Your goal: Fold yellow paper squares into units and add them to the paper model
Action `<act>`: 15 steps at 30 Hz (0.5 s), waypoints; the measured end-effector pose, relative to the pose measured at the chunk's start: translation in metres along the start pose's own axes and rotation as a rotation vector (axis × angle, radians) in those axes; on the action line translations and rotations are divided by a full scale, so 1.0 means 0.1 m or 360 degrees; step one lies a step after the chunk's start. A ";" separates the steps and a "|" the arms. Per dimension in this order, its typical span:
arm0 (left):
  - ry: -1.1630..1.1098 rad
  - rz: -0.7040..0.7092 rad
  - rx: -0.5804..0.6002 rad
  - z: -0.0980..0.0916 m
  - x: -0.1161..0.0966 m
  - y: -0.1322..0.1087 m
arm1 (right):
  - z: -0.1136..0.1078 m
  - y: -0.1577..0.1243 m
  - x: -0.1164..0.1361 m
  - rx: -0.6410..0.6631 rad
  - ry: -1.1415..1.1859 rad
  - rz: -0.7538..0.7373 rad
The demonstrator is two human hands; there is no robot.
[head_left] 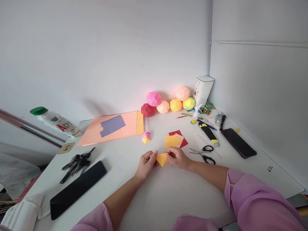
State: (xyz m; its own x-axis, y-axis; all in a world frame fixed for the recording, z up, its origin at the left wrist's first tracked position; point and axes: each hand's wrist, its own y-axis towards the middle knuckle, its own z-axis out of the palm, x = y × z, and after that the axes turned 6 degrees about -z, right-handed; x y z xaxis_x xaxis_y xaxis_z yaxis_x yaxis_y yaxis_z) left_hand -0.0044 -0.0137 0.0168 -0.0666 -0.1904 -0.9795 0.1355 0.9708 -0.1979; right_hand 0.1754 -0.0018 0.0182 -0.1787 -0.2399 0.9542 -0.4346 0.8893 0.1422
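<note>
Pale walls (pixel 115 48) meet in a corner behind a white surface (pixel 144 199). Far to the left of the scissors (pixel 204 153) lies a large peach sheet (pixel 89 131), a purple paper (pixel 112 126) on top of it. A long black object (pixel 78 189) also lies far left of the scissors, nearer the person. Beyond the scissors and to their left, faceted paper balls (pixel 175 105) sit clustered by the wall. To the scissors' right is a dark phone (pixel 238 142).

Just left of the scissors, the left hand (pixel 145 162) and right hand (pixel 179 158) share a folded yellow paper (pixel 162 159). The left fingers are closed on its left corner; the right fingers pinch its upper right corner, its point directed toward the person between them. Loose paper squares (pixel 171 141) lie beyond and left of the scissors.
</note>
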 end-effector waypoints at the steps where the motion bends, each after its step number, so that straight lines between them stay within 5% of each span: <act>1: -0.0071 0.0000 -0.0003 0.00 -0.01 0.00 | 0.00 0.00 0.00 -0.0001 0.0001 -0.0003; 8: 0.0040 0.0104 0.0247 0.00 -0.05 0.00 | 0.01 0.01 -0.01 0.0017 -0.0077 -0.0025; 15: 0.0009 0.0048 0.0203 0.01 -0.06 0.00 | 0.00 0.01 -0.01 0.0018 -0.0039 -0.0031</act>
State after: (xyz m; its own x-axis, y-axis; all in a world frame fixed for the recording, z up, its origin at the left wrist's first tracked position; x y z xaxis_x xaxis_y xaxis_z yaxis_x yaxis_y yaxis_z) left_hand -0.0028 -0.0130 0.0224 -0.0659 -0.1604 -0.9849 0.2623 0.9495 -0.1722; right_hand 0.1749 -0.0010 0.0171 -0.1916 -0.2666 0.9446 -0.4482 0.8800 0.1574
